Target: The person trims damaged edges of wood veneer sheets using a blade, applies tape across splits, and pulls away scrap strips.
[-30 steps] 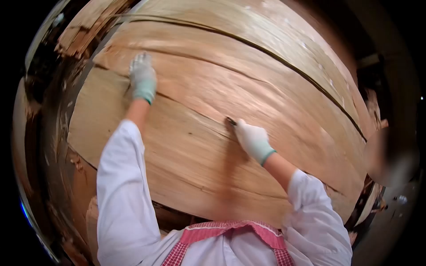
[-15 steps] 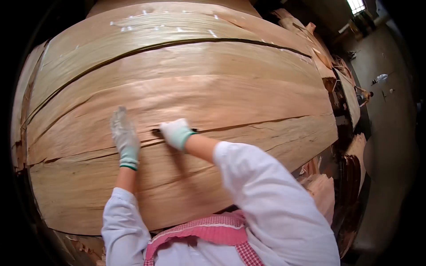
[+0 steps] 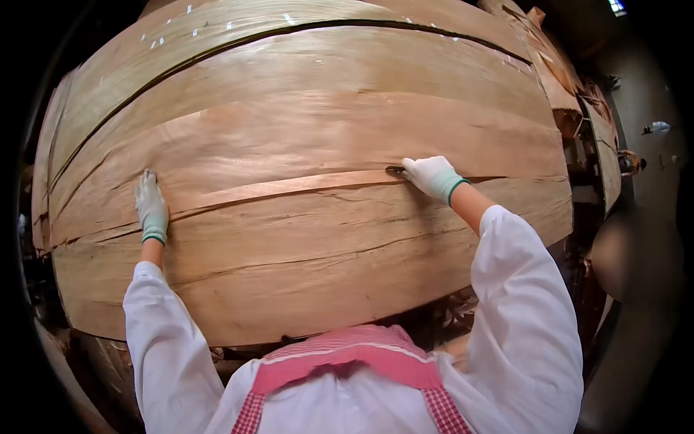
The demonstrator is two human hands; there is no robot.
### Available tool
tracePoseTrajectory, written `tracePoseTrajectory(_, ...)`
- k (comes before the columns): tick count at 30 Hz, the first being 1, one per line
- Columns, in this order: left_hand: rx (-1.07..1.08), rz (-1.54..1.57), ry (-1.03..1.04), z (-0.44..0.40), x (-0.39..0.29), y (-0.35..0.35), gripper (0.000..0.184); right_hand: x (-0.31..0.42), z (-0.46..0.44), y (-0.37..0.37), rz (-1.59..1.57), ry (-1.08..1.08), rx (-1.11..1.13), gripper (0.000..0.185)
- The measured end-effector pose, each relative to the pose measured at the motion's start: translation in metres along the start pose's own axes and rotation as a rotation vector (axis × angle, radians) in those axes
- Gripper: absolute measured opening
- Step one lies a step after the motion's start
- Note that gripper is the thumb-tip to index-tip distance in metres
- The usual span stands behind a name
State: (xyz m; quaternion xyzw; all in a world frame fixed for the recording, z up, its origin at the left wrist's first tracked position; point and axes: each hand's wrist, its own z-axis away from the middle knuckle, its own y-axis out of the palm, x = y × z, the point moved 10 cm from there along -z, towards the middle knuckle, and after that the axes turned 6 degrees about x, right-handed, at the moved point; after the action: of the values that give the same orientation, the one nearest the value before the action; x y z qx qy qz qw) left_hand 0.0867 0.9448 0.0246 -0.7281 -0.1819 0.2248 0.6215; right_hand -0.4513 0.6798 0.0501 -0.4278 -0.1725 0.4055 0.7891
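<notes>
Take your chest as the clock's centre and straight ahead as 12. Your left hand (image 3: 152,206) lies flat between 10 and 11, fingers extended and gripping nothing, palm down on the reddish veneer sheet (image 3: 347,137). Your right hand (image 3: 434,177) is at about 1, closed around a small dark tool (image 3: 395,171), probably a knife, though its edge is too small to make out. That reddish sheet spans from 10 to 2, beyond the paler near sheet (image 3: 217,289). Along its near edge a narrow strip (image 3: 289,186) runs from beside your left hand to the tool, past 12; whether it is loose cannot be told.

Your hands are well apart, so the veneer between them has nothing pressing on it; it could lift, buckle or slide if the tool drags. The grain runs roughly along the strip, so a split could wander off and pull the tool with it. Too much downward force could score the near sheet, whose long crack (image 3: 303,262) at 11 to 12 might then open further. Thin veneer tears easily if tugged sideways.
</notes>
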Motion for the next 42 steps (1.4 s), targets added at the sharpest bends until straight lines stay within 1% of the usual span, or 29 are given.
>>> tracePoseTrajectory(2, -0.059, -0.003, -0.013, -0.001, -0.051, 0.0, 0.04, -0.002, 0.003, -0.005, -0.022, -0.028, -0.053, 0.017)
tracePoseTrajectory(3, -0.117, 0.087, 0.122, 0.01, -0.127, -0.012, 0.042, -0.008, 0.004, -0.004, -0.041, -0.029, -0.083, 0.014)
tracePoseTrajectory(4, -0.18, 0.197, 0.274, 0.026, -0.226, -0.025, 0.044, -0.008, 0.008, -0.008, -0.066, -0.021, -0.102, 0.014)
tracePoseTrajectory(6, -0.094, 0.288, 0.381, 0.059, -0.385, -0.025, 0.048, -0.009, 0.008, -0.006, -0.125, -0.055, -0.141, 0.015)
tracePoseTrajectory(7, -0.038, 0.435, 0.332, 0.07, -0.434, -0.029, 0.049, -0.01, 0.001, 0.002, -0.129, -0.077, -0.169, 0.016)
tracePoseTrajectory(9, 0.059, 0.549, 0.247, 0.075, -0.492, 0.011, 0.048, -0.015, -0.007, 0.016, -0.172, -0.11, -0.191, 0.018)
tracePoseTrajectory(11, 0.265, 0.096, 0.21, 0.07, -0.514, 0.049, 0.046, -0.016, -0.018, 0.026, -0.156, -0.141, -0.166, 0.018)
tracePoseTrajectory(13, 0.081, 0.186, 0.28, 0.078, -0.51, 0.059, 0.045, -0.044, -0.012, 0.039, -0.104, -0.212, -0.143, 0.018)
tracePoseTrajectory(14, 0.088, 0.17, 0.268, 0.074, -0.516, 0.05, 0.043, -0.091, 0.008, 0.039, -0.022, -0.184, -0.129, 0.015)
tracePoseTrajectory(16, 0.071, 0.148, 0.254, 0.068, -0.53, 0.038, 0.04, -0.221, 0.057, 0.074, -0.1, -0.209, -0.227, 0.012)
tracePoseTrajectory(18, 0.052, 0.125, 0.255, 0.068, -0.529, 0.032, 0.037, -0.347, 0.107, 0.105, -0.135, -0.016, 0.026, 0.017)
tracePoseTrajectory(19, 0.054, 0.085, 0.195, 0.066, -0.531, 0.033, 0.035, -0.395, 0.122, 0.123, -0.116, -0.077, -0.088, 0.017)
tracePoseTrajectory(21, 0.06, 0.002, 0.073, 0.057, -0.539, 0.037, 0.032, -0.42, 0.132, 0.14, -0.125, -0.067, -0.06, 0.016)
tracePoseTrajectory(22, 0.17, 0.023, -0.006, 0.054, -0.59, 0.03, 0.031, -0.43, 0.137, 0.14, -0.123, -0.053, -0.063, 0.015)
tracePoseTrajectory(23, 0.267, 0.054, -0.073, 0.056, -0.661, 0.021, 0.029, -0.429, 0.131, 0.145, -0.096, -0.051, -0.057, 0.014)
tracePoseTrajectory(25, -0.148, 0.395, 0.314, 0.068, -0.805, 0.029, 0.034, -0.431, 0.132, 0.139, -0.112, -0.088, -0.037, 0.015)
tracePoseTrajectory(26, -0.076, 0.38, 0.318, 0.074, -0.879, 0.028, 0.036, -0.432, 0.135, 0.137, -0.188, -0.091, -0.044, 0.015)
tracePoseTrajectory(27, 0.003, 0.368, 0.32, 0.086, -0.935, 0.03, 0.038, -0.43, 0.122, 0.152, -0.184, -0.139, -0.131, 0.012)
tracePoseTrajectory(28, 0.065, 0.327, 0.337, 0.093, -0.966, 0.049, 0.039, -0.44, 0.126, 0.154, -0.175, -0.159, -0.143, 0.011)
tracePoseTrajectory(29, 0.13, 0.273, 0.346, 0.096, -0.969, 0.077, 0.04, -0.446, 0.124, 0.166, -0.134, -0.159, -0.088, 0.01)
tracePoseTrajectory(30, 0.194, 0.208, 0.349, 0.095, -0.974, 0.101, 0.042, -0.484, 0.132, 0.175, -0.157, -0.141, -0.097, 0.01)
tracePoseTrajectory(31, 0.216, 0.214, 0.355, 0.1, -0.978, 0.101, 0.041, -0.519, 0.153, 0.191, -0.199, -0.133, -0.089, 0.01)
tracePoseTrajectory(33, 0.209, 0.228, 0.328, 0.095, -0.981, 0.082, 0.041, -0.6, 0.183, 0.206, -0.197, -0.07, 0.032, 0.01)
tracePoseTrajectory(35, 0.201, 0.199, 0.332, 0.094, -0.988, 0.083, 0.042, -0.684, 0.214, 0.222, -0.164, -0.022, 0.026, 0.011)
tracePoseTrajectory(37, 0.196, 0.171, 0.341, 0.094, -0.993, 0.082, 0.041, -0.764, 0.241, 0.253, -0.159, 0.086, 0.154, 0.017)
tracePoseTrajectory(38, 0.189, 0.165, 0.344, 0.093, -0.994, 0.08, 0.041, -0.797, 0.259, 0.256, -0.223, 0.14, 0.183, 0.021)
tracePoseTrajectory(39, 0.18, 0.157, 0.342, 0.094, -0.992, 0.079, 0.04, -0.837, 0.27, 0.278, -0.111, 0.167, 0.196, 0.023)
tracePoseTrajectory(41, 0.194, 0.136, 0.323, 0.092, -0.989, 0.088, 0.04, -0.916, 0.289, 0.312, -0.137, 0.24, 0.085, 0.023)
tracePoseTrajectory(42, 0.199, 0.119, 0.303, 0.091, -0.984, 0.092, 0.04, -0.945, 0.305, 0.311, -0.117, 0.381, 0.058, 0.024)
